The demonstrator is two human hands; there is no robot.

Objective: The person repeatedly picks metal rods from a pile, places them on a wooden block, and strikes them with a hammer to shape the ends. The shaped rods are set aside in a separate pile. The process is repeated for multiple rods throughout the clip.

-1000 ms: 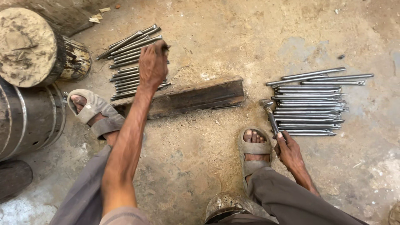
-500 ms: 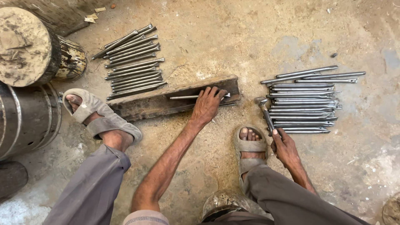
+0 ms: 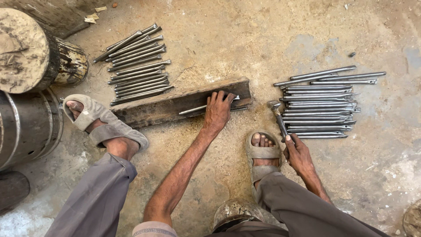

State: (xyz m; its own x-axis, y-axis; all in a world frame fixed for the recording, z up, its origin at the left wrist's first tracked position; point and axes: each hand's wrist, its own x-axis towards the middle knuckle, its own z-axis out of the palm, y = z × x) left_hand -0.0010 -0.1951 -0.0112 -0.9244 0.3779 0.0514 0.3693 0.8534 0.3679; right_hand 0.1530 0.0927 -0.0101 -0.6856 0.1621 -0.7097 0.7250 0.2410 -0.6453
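From the head view, the wooden block lies on the dirt floor between the person's two sandalled feet. The left hand presses fingers-down on the block's right end, pinning a single metal rod that lies along the block's top. Right of the block, the right hand is clenched around the handle of a hammer, whose head rests on the floor just beside a stack of rods. Another pile of rods lies beyond the block's left end.
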